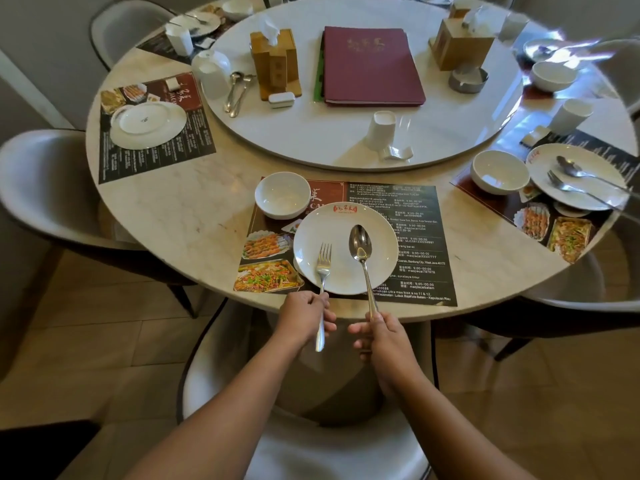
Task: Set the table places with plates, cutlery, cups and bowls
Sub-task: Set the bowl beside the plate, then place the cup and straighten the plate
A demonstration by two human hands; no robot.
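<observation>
Your left hand [305, 316] grips a fork [323, 268] and your right hand [378, 337] pinches a spoon [360, 243], both heads over, perhaps resting on, the white plate [384, 251] before you.

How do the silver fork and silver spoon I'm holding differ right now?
The silver fork is gripped mid-handle by the left hand; the silver spoon is held near its end by the right hand. The spoon reaches farther across the round white plate. Both heads are over it.
</observation>
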